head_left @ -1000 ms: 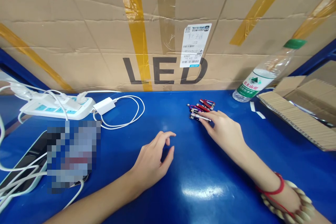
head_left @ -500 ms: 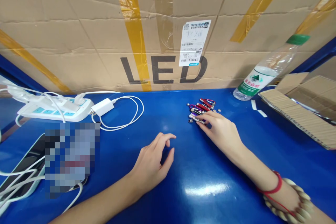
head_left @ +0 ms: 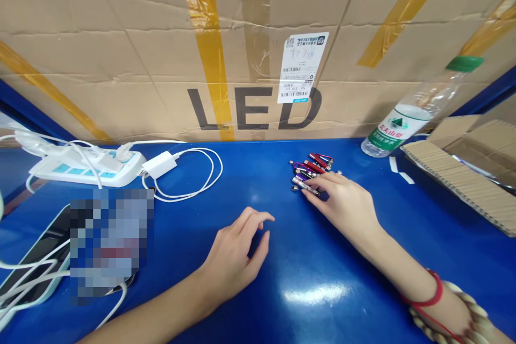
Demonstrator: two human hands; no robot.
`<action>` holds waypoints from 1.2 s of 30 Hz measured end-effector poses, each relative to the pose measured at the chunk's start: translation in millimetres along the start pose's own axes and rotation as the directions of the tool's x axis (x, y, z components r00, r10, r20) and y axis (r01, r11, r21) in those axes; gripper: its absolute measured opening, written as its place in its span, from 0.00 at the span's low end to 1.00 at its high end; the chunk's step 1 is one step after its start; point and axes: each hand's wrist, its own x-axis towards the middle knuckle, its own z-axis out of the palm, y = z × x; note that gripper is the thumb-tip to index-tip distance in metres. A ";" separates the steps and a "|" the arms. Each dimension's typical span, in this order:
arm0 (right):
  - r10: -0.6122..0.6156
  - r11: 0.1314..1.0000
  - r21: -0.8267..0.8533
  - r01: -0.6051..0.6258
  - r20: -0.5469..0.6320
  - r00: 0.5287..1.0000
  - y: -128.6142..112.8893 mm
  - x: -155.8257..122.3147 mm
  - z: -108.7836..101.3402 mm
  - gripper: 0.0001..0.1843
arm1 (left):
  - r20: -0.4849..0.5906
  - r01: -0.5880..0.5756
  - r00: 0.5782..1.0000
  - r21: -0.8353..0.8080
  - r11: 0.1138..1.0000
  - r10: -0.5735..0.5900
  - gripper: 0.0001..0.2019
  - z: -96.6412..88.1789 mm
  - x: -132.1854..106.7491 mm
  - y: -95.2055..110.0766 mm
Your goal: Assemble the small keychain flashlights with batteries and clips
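My right hand (head_left: 344,201) is at the near side of a small pile of metal tubes with key rings, which look like keychain penlights (head_left: 316,165) in red, purple and black. Its thumb and fingertips pinch a silver penlight (head_left: 303,185) at the near edge of the pile, the tube lying slanted and its right end partly hidden by the fingers. Several small round silver pieces lie about the pile, one a silver piece (head_left: 294,188) just left of the pinched tube. My left hand (head_left: 237,252) rests over the blue table, fingers loosely bent and thumb apart, holding nothing.
A large cardboard box (head_left: 141,64) marked LED stands along the back. On the left lie a white power strip (head_left: 129,174), a charger (head_left: 160,164), cables and a phone (head_left: 44,258) beside a blurred-out item. A water bottle (head_left: 397,129) and an open carton (head_left: 455,183) are at right.
The view has shifted slightly, moving the scene a little to the right. My right hand stays at the pile with its fingertips on the silver penlight; my left hand has hardly moved.
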 end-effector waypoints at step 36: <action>-0.046 0.934 0.325 0.151 -0.310 0.950 -12.5 -1.5 -22.6 0.10 | -0.001 0.122 0.992 -0.073 0.990 -0.123 0.10 -2.2 3.8 -4.2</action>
